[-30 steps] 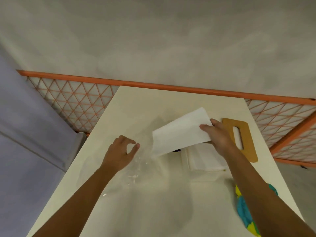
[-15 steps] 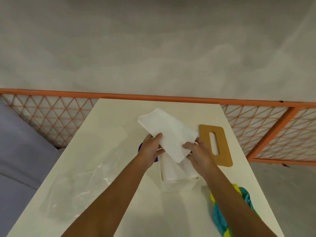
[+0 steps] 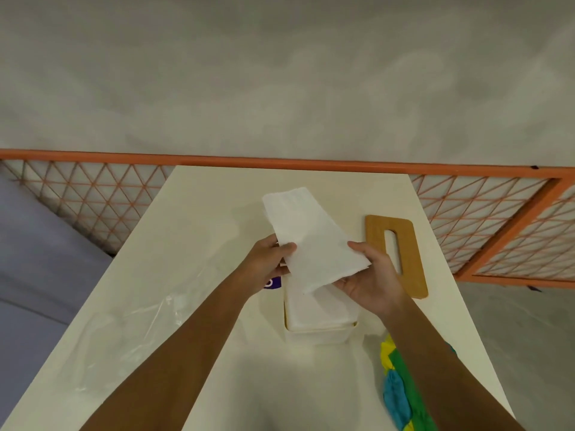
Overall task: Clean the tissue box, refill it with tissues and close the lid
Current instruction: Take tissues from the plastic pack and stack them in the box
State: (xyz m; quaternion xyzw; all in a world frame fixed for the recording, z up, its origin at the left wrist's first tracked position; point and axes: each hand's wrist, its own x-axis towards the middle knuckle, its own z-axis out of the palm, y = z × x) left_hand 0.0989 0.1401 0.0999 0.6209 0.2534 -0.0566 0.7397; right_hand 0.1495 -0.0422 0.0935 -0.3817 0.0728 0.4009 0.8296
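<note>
A white tissue box [image 3: 314,333] stands open in the middle of the cream table [image 3: 217,213], filled with a stack of white tissues [image 3: 317,307]. Above it I hold one folded white tissue [image 3: 308,237] raised and tilted. My left hand [image 3: 269,264] pinches its left edge and my right hand [image 3: 370,276] grips its lower right corner. The wooden lid [image 3: 396,253] with its slot lies flat on the table to the right of the box.
A clear plastic wrapper [image 3: 124,334] lies crumpled on the table's left side. A yellow, green and blue cloth [image 3: 399,390] sits near the right front edge. A small purple item [image 3: 272,283] peeks out beside the box. An orange lattice fence [image 3: 93,200] runs behind the table.
My left hand left the plastic wrapper and came over to take the tissue's left edge. The tissue, held first by my right hand alone, is now held by both hands above the box.
</note>
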